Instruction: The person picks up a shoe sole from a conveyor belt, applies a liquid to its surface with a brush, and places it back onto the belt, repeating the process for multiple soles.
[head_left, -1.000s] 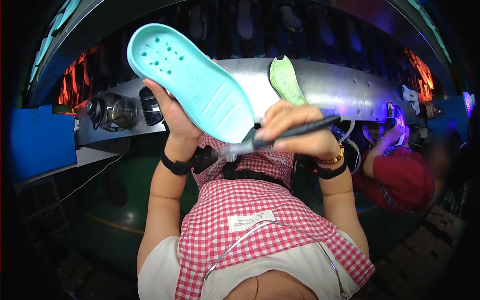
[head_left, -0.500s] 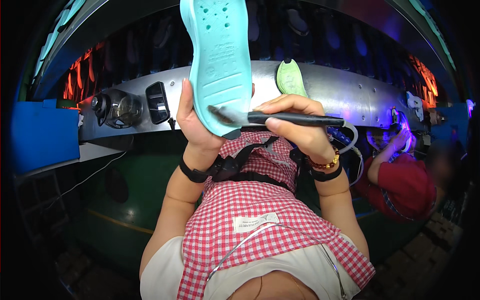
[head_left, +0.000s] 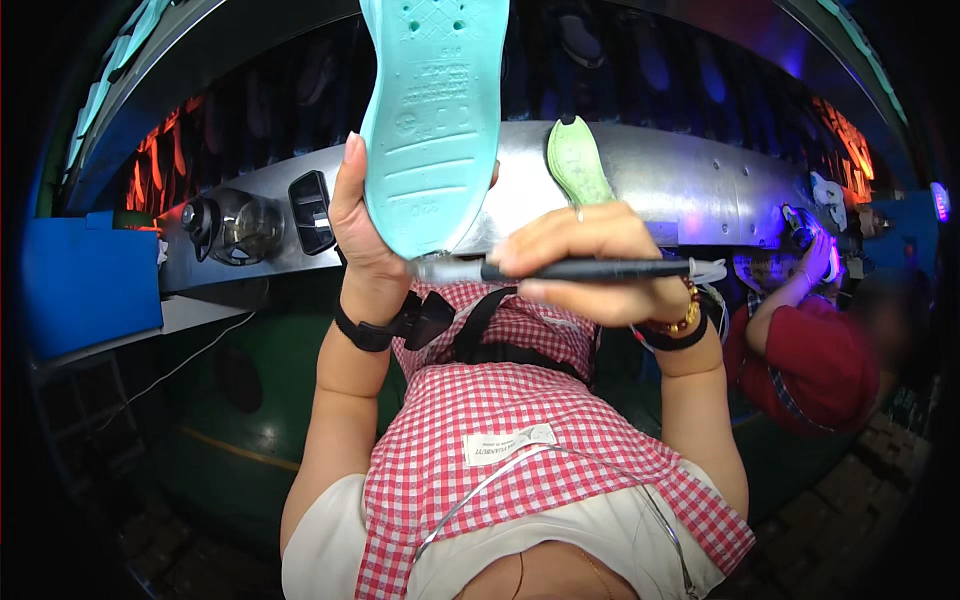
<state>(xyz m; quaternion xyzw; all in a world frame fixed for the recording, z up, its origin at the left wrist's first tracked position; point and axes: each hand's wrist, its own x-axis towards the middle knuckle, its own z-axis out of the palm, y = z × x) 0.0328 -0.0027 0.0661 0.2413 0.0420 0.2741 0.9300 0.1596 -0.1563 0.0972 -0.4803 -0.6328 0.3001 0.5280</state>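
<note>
My left hand (head_left: 362, 225) holds a turquoise shoe sole (head_left: 432, 110) upright by its lower edge, tread side facing me. My right hand (head_left: 590, 262) grips a black pen-shaped tool (head_left: 580, 270) lying level, its silver tip touching the sole's bottom edge. A black band sits on my left wrist, a bead bracelet and a black band on my right. A red-and-white checked apron covers my front.
A curved metal machine rim (head_left: 700, 185) runs across in front of me, with a green sole (head_left: 578, 160) lying on it. A dial and a black switch (head_left: 312, 212) are at left, beside a blue box (head_left: 90, 280). A person in red (head_left: 810, 350) works at right.
My left hand has raised the turquoise sole and turned it from slanted to upright. My right hand has levelled the tool and keeps its tip at the sole's bottom edge.
</note>
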